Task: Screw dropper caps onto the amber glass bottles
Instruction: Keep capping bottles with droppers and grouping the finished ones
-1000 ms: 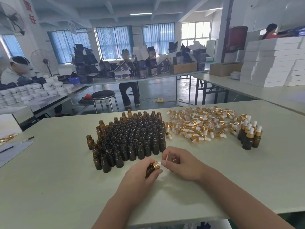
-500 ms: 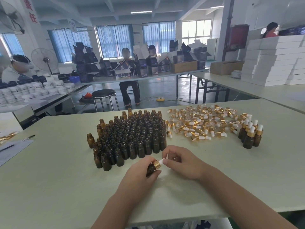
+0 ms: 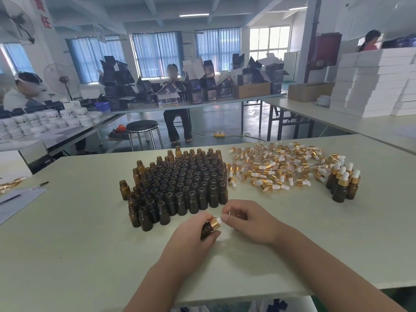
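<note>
Daylight is streaming through the windows (image 3: 157, 55) at twelve o'clock, the rightmost burning out white. A lamp (image 3: 194, 15) is glowing above them. The table (image 3: 78, 255) is sitting evenly lit, with only faint, soft shadows falling on it. The caps (image 3: 276, 167) at one o'clock are glinting gold. Straight lines are bowing toward the edges; the far room is looking hazy.

Bench (image 3: 78, 255) front left and front right are left bare. Centre is blocked by packed open amber bottles (image 3: 180, 185), one stray bottle (image 3: 124, 189) just off their left side. Dropper caps (image 3: 276, 167) are spread against the block's right edge, capped bottles (image 3: 342, 185) clustered at the pile's right end. Near middle is taken by left hand (image 3: 191, 242) round a held bottle (image 3: 207, 230) and right hand (image 3: 249, 221) on its cap (image 3: 215, 222).
</note>
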